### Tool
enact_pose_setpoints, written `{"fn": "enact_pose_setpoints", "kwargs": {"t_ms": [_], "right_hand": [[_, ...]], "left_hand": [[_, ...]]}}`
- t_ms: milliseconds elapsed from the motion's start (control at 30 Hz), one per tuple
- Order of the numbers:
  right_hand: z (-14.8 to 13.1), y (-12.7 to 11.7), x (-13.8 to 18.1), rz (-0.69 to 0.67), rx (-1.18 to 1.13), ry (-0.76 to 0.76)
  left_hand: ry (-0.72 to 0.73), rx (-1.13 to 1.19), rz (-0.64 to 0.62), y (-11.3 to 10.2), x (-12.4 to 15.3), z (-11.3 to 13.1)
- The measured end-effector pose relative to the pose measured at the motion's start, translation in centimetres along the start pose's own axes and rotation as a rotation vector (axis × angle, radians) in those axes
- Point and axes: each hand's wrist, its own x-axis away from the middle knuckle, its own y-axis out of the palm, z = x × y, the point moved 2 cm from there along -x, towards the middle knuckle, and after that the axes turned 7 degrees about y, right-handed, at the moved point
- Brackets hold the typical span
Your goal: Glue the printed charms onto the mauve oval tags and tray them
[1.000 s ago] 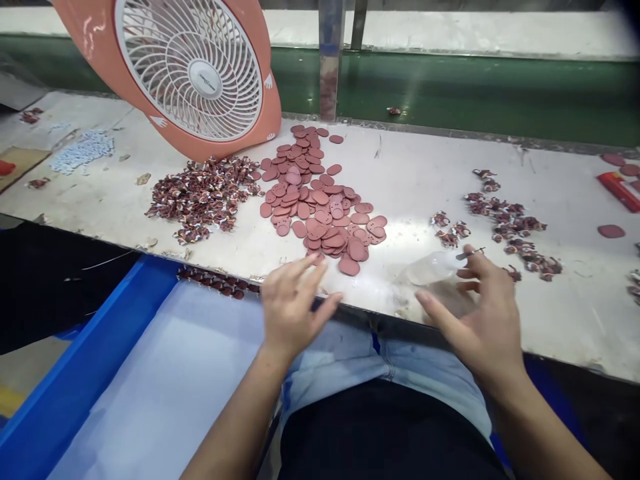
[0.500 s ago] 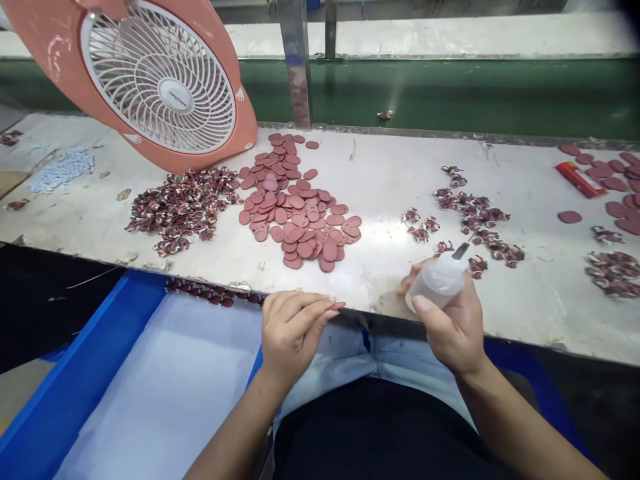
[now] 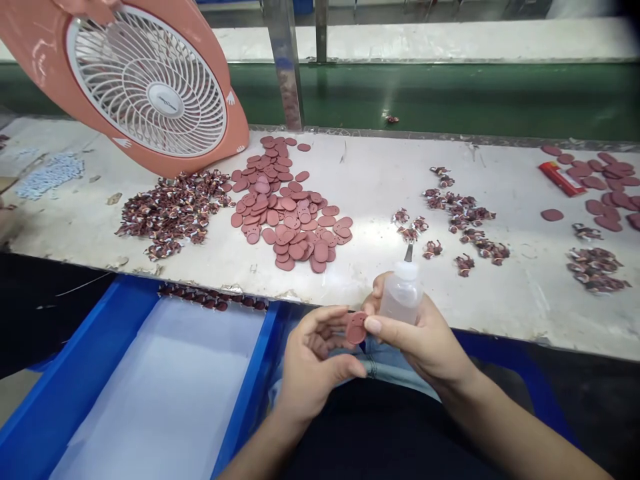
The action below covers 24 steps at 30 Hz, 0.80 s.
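with right hand point(image 3: 425, 337) closed round an upright bottle point(image 3: 400, 301) and pinching a disc point(image 3: 356, 328) at its edge, over the lap, just in front of the table point(image 3: 370, 173). with left hand point(image 3: 313, 360) half open, fingers curled beside the disc, thumb apart; contact uncertain. farther out, left to right: tilted fan point(image 3: 166, 100) behind heaped figurines point(image 3: 173, 210), disc pile point(image 3: 300, 223), scattered figurines, red packet point(image 3: 561, 179) near more discs. below left: blue bin point(image 3: 83, 353). behind: green belt point(image 3: 425, 93).
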Motion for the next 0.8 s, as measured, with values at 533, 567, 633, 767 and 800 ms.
{"fn": "enact_pose_setpoints", "kwargs": {"t_ms": [533,567,633,767,800], "right_hand": [[1.2,-2.2,2.4,0.146,0.361,-0.054],[0.6,-2.8,3.0,0.204,0.487,-0.117],[-0.5,-3.7,4.2,0.305,0.666,-0.265],[-1.9,-4.9,6.2,0.503,0.74,-0.462],[-2.0,-5.1,6.5,0.541,0.696,-0.474]], "left_hand": [[0.168,0.066,0.091,-0.2,-0.3,-0.3],[0.108,0.153,0.076,0.0,-0.3,-0.1],[0.019,0.269,0.068,0.3,-0.2,0.2],[-0.114,0.404,0.059,0.8,-0.1,0.4],[-0.135,0.428,0.047,0.9,0.0,0.4]]}}
